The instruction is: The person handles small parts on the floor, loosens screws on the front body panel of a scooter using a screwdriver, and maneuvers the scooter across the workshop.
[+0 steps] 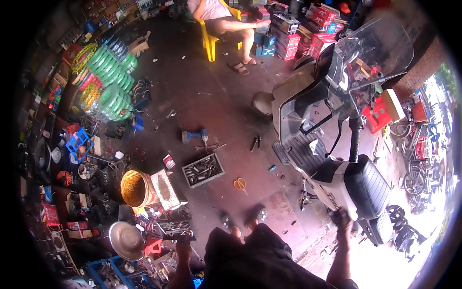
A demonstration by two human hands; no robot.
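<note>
Rect. tray (207, 180) w/ metal pts (202, 170)

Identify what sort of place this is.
Probably a two-wheeler repair workshop: a pale scooter with a long black seat, a grey rectangular tray holding dark metal parts, and a blue handheld power tool lying on the reddish-brown floor.
</note>
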